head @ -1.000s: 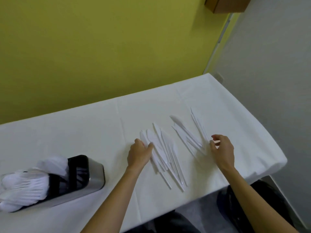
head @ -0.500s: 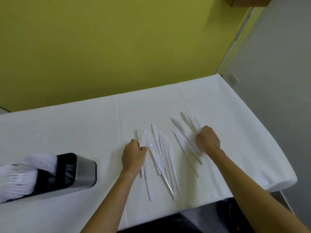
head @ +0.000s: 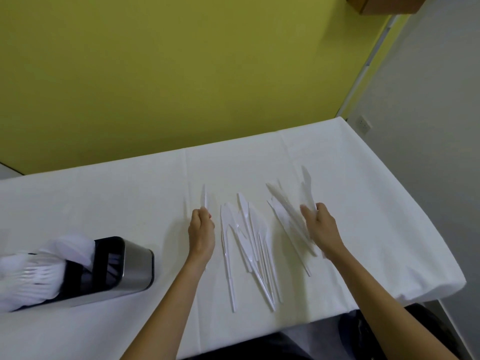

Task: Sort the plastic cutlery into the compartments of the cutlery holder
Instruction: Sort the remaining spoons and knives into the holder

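White cloth covers the table [head: 104, 198] in front of you, and your two bare forearms reach in over its near edge. Toward the left end of that edge sits the cutlery holder [head: 135, 266], brushed steel with a black rim. A bunch of white cutlery [head: 39, 268] sticks out of its left part toward the table's left edge. The view is too warped there to tell whether the holder stands or lies, or which compartment holds what. In the middle of the table, between your hands, a loose pile of knives [head: 246, 237] in white plastic lies criss-crossed, handles toward the near edge and blades toward the far one. Your left hand [head: 201, 235] is just left of the pile, fingers curled round the handle of a single knife [head: 204, 197] whose blade points at the far edge. Your right hand [head: 320, 226] is right of the pile, beside a second cluster of knives [head: 285, 211] fanned on the cloth. Its thumb and fingers pinch a raised knife [head: 307, 188], blade toward the far edge; whether it grips more than that one I cannot tell. Beyond the far edge rises a yellow-green wall [head: 181, 74], and a grey wall [head: 428, 100] with a socket [head: 363, 123] runs past the right end.
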The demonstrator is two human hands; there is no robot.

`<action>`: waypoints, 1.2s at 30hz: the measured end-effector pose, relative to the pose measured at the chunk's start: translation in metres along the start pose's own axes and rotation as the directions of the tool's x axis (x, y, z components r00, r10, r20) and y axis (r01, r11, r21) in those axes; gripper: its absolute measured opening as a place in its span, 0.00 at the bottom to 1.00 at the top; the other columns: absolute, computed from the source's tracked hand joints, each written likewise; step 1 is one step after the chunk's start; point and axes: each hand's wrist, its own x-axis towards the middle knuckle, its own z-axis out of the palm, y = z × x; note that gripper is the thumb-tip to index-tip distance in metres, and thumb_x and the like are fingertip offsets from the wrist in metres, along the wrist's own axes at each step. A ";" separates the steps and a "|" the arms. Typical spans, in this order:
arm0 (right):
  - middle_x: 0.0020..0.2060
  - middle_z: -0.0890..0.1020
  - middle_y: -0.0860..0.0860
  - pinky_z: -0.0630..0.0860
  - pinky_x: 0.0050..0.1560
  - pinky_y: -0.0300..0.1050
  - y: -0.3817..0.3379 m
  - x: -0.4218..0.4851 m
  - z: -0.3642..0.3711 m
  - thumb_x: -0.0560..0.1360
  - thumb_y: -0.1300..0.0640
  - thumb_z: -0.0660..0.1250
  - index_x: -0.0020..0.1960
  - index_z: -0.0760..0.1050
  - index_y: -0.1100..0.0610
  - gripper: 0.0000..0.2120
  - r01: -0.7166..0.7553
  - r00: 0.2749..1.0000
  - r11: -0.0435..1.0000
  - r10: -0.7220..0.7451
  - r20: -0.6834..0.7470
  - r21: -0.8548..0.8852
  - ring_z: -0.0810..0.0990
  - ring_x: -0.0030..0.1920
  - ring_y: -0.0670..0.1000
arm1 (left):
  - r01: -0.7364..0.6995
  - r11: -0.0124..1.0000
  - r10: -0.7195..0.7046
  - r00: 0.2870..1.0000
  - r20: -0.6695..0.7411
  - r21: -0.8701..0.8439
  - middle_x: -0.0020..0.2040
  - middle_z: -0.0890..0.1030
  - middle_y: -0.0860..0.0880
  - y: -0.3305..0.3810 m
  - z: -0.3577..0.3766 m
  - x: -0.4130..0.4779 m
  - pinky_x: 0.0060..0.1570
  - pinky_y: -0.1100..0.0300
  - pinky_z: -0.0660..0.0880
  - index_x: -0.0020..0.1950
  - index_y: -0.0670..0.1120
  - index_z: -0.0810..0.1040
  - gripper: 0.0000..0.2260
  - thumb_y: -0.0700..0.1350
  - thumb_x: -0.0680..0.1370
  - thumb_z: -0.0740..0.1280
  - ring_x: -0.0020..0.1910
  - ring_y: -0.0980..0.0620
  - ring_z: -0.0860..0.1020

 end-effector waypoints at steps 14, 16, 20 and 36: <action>0.37 0.81 0.54 0.79 0.41 0.49 -0.016 -0.044 0.027 0.83 0.55 0.52 0.49 0.69 0.60 0.11 -0.131 0.913 0.928 -0.024 0.407 0.348 0.80 0.35 0.52 | -0.072 0.996 0.081 0.980 0.181 -0.056 0.40 0.74 0.47 0.043 -0.004 -0.004 0.44 0.61 0.70 0.42 0.43 0.77 0.07 0.43 0.78 0.65 0.41 0.51 0.73; 0.40 0.82 0.56 0.79 0.47 0.53 -0.018 -0.046 0.031 0.83 0.55 0.52 0.52 0.70 0.62 0.12 -0.120 0.908 0.926 -0.044 0.417 0.359 0.83 0.40 0.54 | -0.070 0.997 0.075 0.971 0.228 -0.032 0.38 0.76 0.51 0.050 -0.004 -0.009 0.39 0.63 0.69 0.41 0.44 0.78 0.06 0.43 0.77 0.68 0.38 0.54 0.74; 0.45 0.83 0.57 0.80 0.52 0.53 -0.032 -0.052 0.038 0.83 0.56 0.53 0.55 0.72 0.63 0.13 -0.180 0.867 0.884 -0.065 0.495 0.432 0.84 0.47 0.56 | -0.026 0.997 0.054 0.925 0.376 -0.078 0.36 0.80 0.49 0.058 0.001 -0.016 0.34 0.62 0.73 0.43 0.43 0.79 0.02 0.39 0.76 0.70 0.32 0.53 0.78; 0.30 0.62 0.48 0.56 0.29 0.39 -0.042 -0.070 0.028 0.81 0.48 0.56 0.51 0.71 0.58 0.13 -0.130 0.721 0.928 -0.153 0.676 0.348 0.57 0.29 0.47 | -0.340 0.939 0.274 0.826 0.493 0.047 0.54 0.79 0.54 0.074 0.011 -0.024 0.30 0.65 0.71 0.67 0.56 0.68 0.13 0.52 0.83 0.54 0.39 0.57 0.75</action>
